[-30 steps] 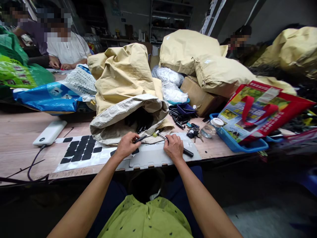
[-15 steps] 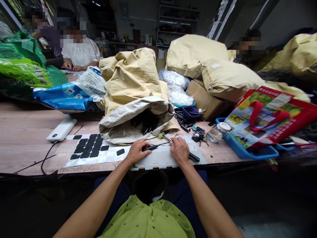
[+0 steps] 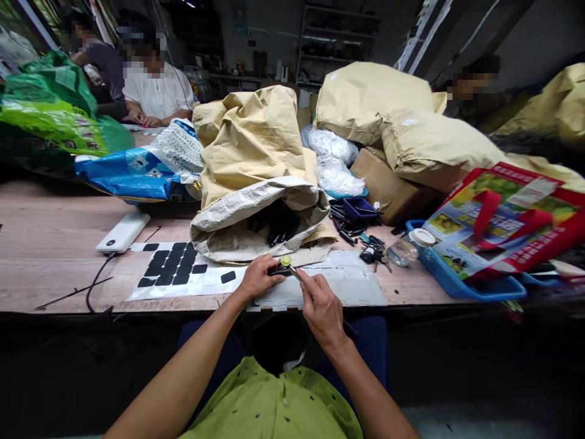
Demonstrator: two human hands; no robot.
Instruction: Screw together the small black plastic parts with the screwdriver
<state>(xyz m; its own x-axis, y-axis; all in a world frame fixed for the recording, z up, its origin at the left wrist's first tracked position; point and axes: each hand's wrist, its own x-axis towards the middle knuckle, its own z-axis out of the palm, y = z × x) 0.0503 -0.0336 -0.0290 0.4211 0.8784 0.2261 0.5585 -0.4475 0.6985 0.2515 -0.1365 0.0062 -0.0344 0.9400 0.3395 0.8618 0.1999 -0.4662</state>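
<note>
My left hand [image 3: 259,278] is closed on a slim black piece [image 3: 278,272], keeping it low over the grey-white board [image 3: 329,289] at the table's front edge. In my closed right hand [image 3: 323,310] is a small hammer [image 3: 286,261] with a yellow-green head and a metal shaft. Its head is at the black piece, close to my left fingertips; whether they touch I cannot tell. Just beyond both hands lies an open sack [image 3: 210,235] with black pieces [image 3: 280,227] inside.
Black stickers [image 3: 171,263] on a white sheet and a white power bank [image 3: 123,233] lie to the left. Keys [image 3: 382,261], a clear jar [image 3: 402,253] and a blue tray [image 3: 457,281] stand right. Full tan sacks [image 3: 370,100] are behind; co-workers [image 3: 158,91] sit farther back.
My right hand has moved left and toward me, bringing the hammer head above the black piece. My left hand stays on that piece. The whole view has shifted slightly.
</note>
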